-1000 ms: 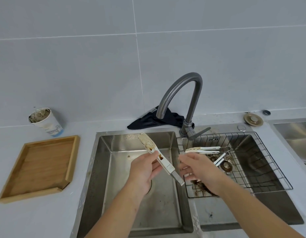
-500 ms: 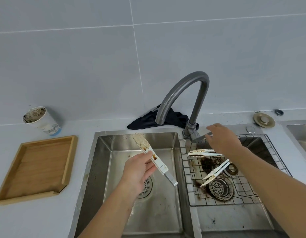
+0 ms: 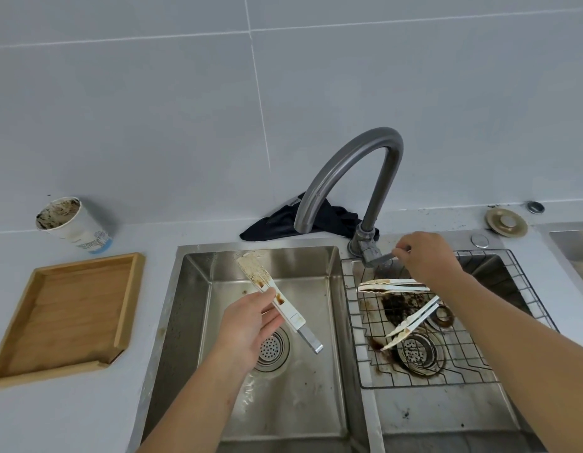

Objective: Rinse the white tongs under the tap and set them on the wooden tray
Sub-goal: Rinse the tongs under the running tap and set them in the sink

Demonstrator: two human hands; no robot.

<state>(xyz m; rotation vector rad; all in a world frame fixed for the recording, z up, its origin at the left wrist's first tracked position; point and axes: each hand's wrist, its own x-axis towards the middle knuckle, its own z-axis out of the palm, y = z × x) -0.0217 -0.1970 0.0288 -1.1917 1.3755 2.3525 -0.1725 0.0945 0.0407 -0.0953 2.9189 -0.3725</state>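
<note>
Holding the white tongs [image 3: 273,298] over the left sink basin [image 3: 316,371], the left hand [image 3: 247,325] has its grip closed around the middle of them, thumb on top and fingers curled beneath. Tongs are tilted: dirty flat tips point up and away toward the basin's back wall, metal end sticks out low toward the drain [image 3: 271,348]. Brown stains show on the tips and near the thumb. No water visible from the spout.

Right basin carries a wire rack [image 3: 453,364]. Two more pairs of soiled tongs [image 3: 393,285] [image 3: 411,325] lie on the rack, with dark residue around the drain under it.

Right hand [image 3: 424,256] reaches over the rack's back edge; its grip is pinched on the tap lever [image 3: 383,256], fingertips curled round the lever end. The tap [image 3: 352,171] arches from its base between the basins, spout hanging over the left basin's back right corner, well apart from the tong tips.

Left of the sink, on the desk [image 3: 54,420], sits the wooden tray [image 3: 67,313]. Behind it, a dirty paper cup [image 3: 75,223] leans near the wall. A dark cloth [image 3: 303,220] lies crumpled behind the tap. Far right on the desk: a brass sink plug [image 3: 506,221] and a small metal ring [image 3: 536,207].
</note>
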